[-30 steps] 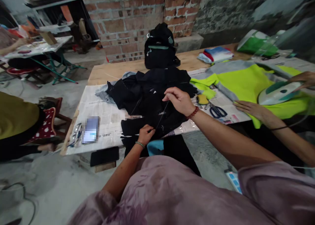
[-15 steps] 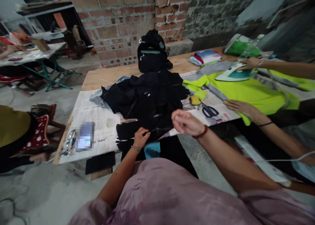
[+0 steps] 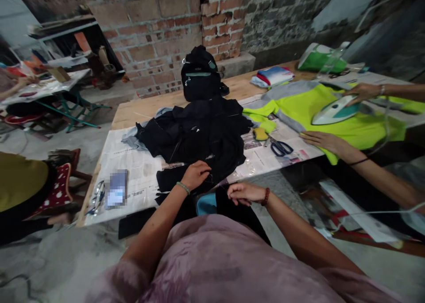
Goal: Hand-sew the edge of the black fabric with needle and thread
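Observation:
Black garments (image 3: pixel 195 135) lie heaped on the newspaper-covered table in front of me. My left hand (image 3: pixel 195 174) rests at the near edge of the heap, its fingers closed on the black cloth. Just off the table edge, over my lap, hangs my right hand (image 3: pixel 245 192) with its fingers curled together. Whatever it may hold is too small to make out. Dark-handled scissors (image 3: pixel 280 148) and a small yellow object (image 3: pixel 260 134) lie to the right of the heap.
A black backpack (image 3: pixel 201 77) stands behind the heap. At right, a co-worker's hands press a yellow-green garment (image 3: pixel 295 101) with an iron (image 3: pixel 335 110). A phone (image 3: pixel 116 189) and glasses (image 3: pixel 97 197) lie on the left. A folded cloth (image 3: pixel 274 76) sits farther back.
My right hand has come down and toward me, from above the table edge to over my lap. My left hand has shifted slightly up and right. The co-worker's iron has slid right.

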Action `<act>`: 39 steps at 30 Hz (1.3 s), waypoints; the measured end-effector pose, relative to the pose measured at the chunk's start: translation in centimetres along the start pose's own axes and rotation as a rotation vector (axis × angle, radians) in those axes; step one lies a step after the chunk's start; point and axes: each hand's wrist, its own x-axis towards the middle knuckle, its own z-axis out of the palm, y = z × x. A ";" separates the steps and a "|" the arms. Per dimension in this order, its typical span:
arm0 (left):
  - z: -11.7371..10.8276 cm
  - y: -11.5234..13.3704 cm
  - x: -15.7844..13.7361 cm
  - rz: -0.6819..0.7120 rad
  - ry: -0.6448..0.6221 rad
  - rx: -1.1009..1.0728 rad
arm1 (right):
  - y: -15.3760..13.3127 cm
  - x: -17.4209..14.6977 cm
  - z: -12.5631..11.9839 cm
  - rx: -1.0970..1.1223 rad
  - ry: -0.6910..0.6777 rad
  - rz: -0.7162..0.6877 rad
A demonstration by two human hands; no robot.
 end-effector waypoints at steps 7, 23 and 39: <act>2.2 -0.7 1.0 -0.048 -0.176 0.198 | 1.7 0.7 0.2 0.023 0.384 -0.131; 0.8 -1.9 0.4 -0.649 0.368 -0.819 | 3.0 6.4 -0.9 -0.692 0.756 -0.456; -0.3 -2.8 -1.2 -0.796 0.673 -1.237 | 4.3 -1.5 4.5 0.391 0.697 -0.348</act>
